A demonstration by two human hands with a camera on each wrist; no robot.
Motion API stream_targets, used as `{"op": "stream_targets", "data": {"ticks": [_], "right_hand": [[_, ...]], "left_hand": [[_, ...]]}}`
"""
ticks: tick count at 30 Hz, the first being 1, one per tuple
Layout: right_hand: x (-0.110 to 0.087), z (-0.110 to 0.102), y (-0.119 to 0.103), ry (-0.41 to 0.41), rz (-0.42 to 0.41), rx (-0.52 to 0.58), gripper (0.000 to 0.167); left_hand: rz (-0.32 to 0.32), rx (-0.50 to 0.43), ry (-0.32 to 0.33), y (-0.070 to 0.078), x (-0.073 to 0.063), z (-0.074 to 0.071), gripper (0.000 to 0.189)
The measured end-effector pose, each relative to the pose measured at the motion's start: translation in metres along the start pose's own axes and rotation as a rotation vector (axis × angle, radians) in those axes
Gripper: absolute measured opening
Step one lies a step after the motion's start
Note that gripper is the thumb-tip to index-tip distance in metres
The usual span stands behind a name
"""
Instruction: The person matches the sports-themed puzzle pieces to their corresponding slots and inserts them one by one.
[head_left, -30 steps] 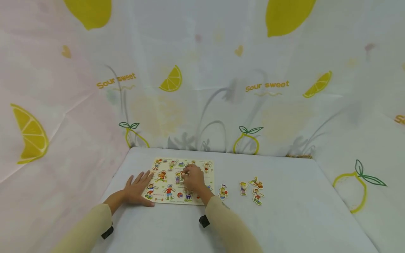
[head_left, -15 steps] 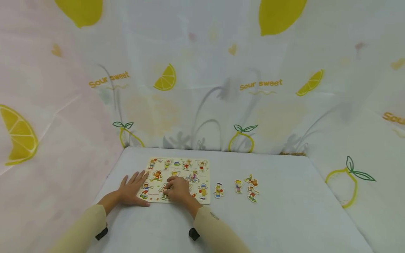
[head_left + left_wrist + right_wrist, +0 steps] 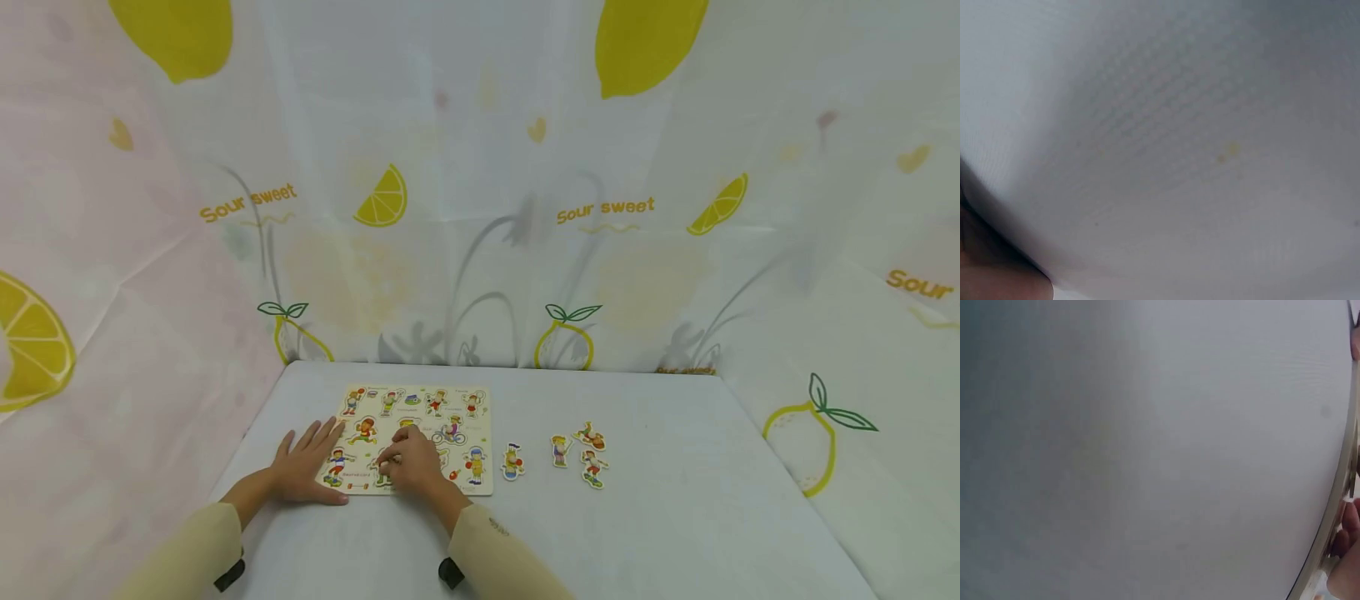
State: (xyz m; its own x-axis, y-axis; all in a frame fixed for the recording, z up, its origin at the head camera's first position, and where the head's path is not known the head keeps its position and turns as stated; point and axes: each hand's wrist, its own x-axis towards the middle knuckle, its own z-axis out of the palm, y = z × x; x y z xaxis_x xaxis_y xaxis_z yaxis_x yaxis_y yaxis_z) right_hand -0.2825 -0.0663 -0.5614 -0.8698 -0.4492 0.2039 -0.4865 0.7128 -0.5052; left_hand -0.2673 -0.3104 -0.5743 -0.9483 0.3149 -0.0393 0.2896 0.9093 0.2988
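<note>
A cream wooden puzzle board [image 3: 482, 487] with sports figures lies on the white table. My left hand [image 3: 303, 468] rests flat at its left edge, fingers spread; a bit of it [image 3: 1004, 284] shows in the left wrist view. Over the lower row, my right hand [image 3: 412, 467] has thumb and fingers together on a figure puzzle piece [image 3: 382, 478], mostly covered by the fingers. The right wrist view catches curled fingers [image 3: 1349, 525] beside the board's edge [image 3: 1334, 506]. Just right of the board lies a loose piece with a dark cap [image 3: 513, 463].
Farther right, a yellow-haired figure piece [image 3: 559, 451], a piece lying sideways [image 3: 590, 436] and a running-figure piece [image 3: 594, 468] are grouped on the white tablecloth [image 3: 660, 517]. A lemon-print curtain [image 3: 480, 250] encloses the back and sides.
My right hand has gone from the board's middle toward its lower row, coming nearer and to the left. The left hand keeps its place at the board's edge. The head view has shifted slightly.
</note>
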Motion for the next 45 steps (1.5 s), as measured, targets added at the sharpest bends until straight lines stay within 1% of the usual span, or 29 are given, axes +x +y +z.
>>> {"op": "stream_targets", "data": {"ticks": [3, 6, 10, 13, 15, 17, 19, 22, 26, 29, 33, 37, 40, 42, 45], "right_hand": [[0.001, 0.001, -0.001, 0.022, 0.005, 0.023, 0.006], [0.0, 0.003, -0.002, 0.023, 0.007, 0.007, 0.005], [-0.005, 0.012, -0.004, -0.001, 0.002, -0.038, 0.006], [-0.008, 0.018, -0.006, -0.015, 0.012, -0.048, 0.006], [-0.008, 0.02, -0.007, -0.02, 0.024, -0.046, 0.006], [-0.006, 0.02, -0.009, -0.026, 0.037, -0.048, 0.006], [-0.002, 0.019, -0.01, -0.031, 0.041, -0.056, 0.006], [0.006, 0.014, -0.011, -0.032, 0.049, -0.08, 0.006], [0.014, 0.007, -0.01, -0.049, 0.062, -0.095, 0.006], [0.016, 0.004, -0.007, -0.068, 0.06, -0.103, 0.009], [0.015, 0.003, -0.007, -0.083, 0.051, -0.11, 0.012], [0.015, 0.001, -0.012, -0.127, 0.038, -0.089, 0.01], [0.015, -0.004, -0.016, -0.177, 0.046, -0.099, 0.01], [0.013, -0.01, -0.015, -0.199, 0.052, -0.113, 0.019], [0.011, -0.021, -0.005, -0.183, 0.018, -0.136, 0.045]], "left_hand": [[0.006, -0.008, 0.018, 0.0, -0.001, -0.002, 0.13], [0.014, -0.014, 0.028, -0.003, -0.003, 0.002, 0.13], [-0.012, 0.036, 0.027, -0.01, -0.01, 0.015, 0.133], [-0.026, 0.053, 0.035, -0.015, -0.016, 0.022, 0.134], [-0.009, 0.035, 0.045, -0.017, -0.018, 0.023, 0.132], [-0.002, 0.025, 0.056, -0.018, -0.019, 0.021, 0.131], [0.014, 0.023, 0.073, -0.019, -0.018, 0.017, 0.13], [0.003, 0.045, 0.077, -0.018, -0.013, 0.008, 0.131], [-0.019, 0.041, 0.048, -0.01, -0.005, -0.003, 0.132], [-0.023, 0.033, 0.028, -0.004, -0.004, -0.007, 0.131], [-0.014, 0.019, 0.04, -0.004, -0.006, -0.005, 0.131], [-0.026, 0.047, 0.07, -0.014, -0.007, 0.003, 0.133], [-0.026, 0.062, 0.076, -0.02, -0.005, 0.009, 0.134], [-0.018, 0.052, 0.075, -0.019, -0.002, 0.013, 0.135], [-0.024, 0.05, 0.051, -0.011, 0.003, 0.017, 0.136]]}}
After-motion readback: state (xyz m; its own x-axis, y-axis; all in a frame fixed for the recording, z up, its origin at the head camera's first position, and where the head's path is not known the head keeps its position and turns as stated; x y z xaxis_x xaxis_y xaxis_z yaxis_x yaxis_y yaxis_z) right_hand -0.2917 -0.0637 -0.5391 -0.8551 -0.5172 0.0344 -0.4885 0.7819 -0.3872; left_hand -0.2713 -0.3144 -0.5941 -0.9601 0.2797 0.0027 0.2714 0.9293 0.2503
